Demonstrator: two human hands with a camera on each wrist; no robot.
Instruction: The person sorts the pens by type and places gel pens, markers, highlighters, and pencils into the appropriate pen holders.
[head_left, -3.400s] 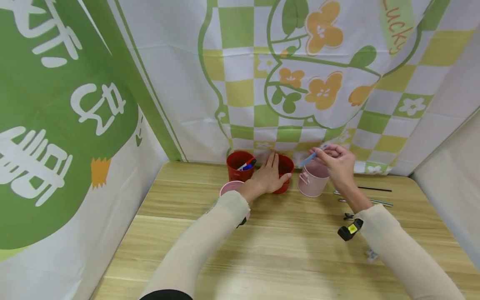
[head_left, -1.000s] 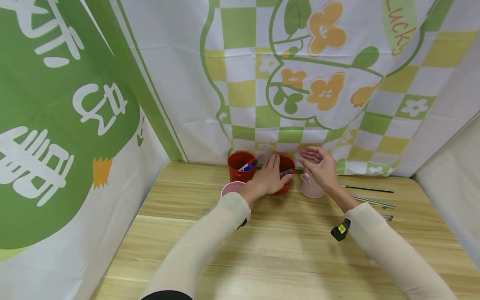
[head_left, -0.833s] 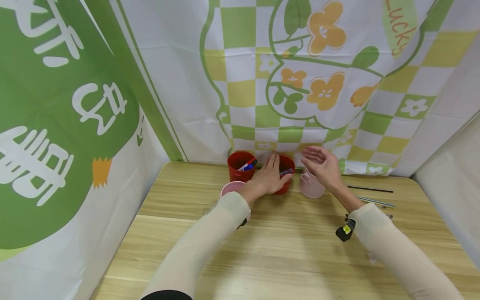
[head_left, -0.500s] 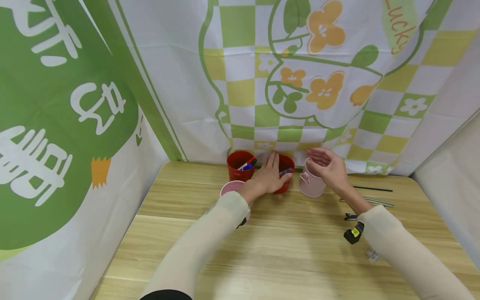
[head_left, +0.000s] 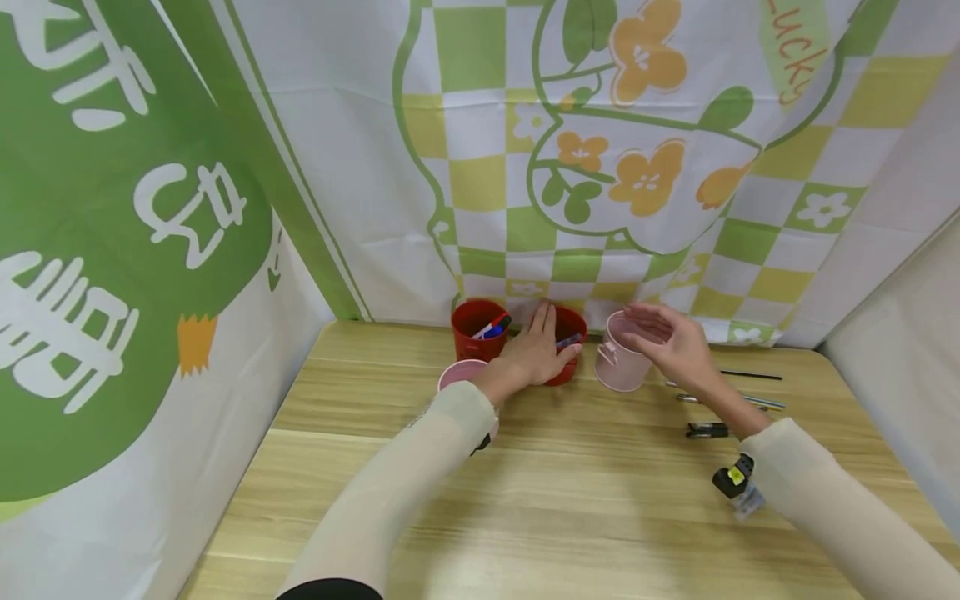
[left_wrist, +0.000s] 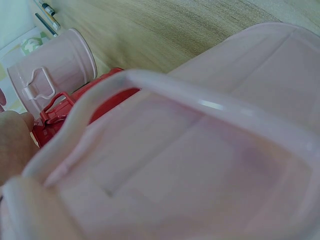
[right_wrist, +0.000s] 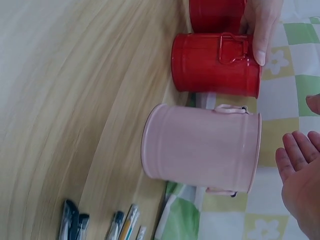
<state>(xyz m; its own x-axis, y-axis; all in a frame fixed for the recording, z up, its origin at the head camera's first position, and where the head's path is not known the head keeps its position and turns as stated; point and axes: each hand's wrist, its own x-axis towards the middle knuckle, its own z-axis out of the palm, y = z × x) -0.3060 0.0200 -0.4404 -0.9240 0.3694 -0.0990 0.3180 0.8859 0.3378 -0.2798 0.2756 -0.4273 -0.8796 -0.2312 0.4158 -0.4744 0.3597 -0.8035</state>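
Note:
My left hand rests across the top of a red bucket, fingers straight and thumb spread along the rim. A bluish stick shows inside that bucket under the thumb. To its right stands a pink bucket, upright, with small wire handles. My right hand is beside and above the pink bucket's rim, fingers loosely extended and holding nothing; in the right wrist view its palm is apart from the bucket's mouth. Another pink bucket fills the left wrist view close up.
Left of the hand is a second red bucket with marker pens. The nearer pink bucket is partly covered by the left forearm. Right of the buckets lie thin brushes, black clips or pens and a small clear packet. A printed cloth hangs behind.
The right hand earlier pinched a light blue stick over the pink bucket; it is now empty and has drifted right. A bluish stick now shows in the red bucket. The left hand has stayed put.

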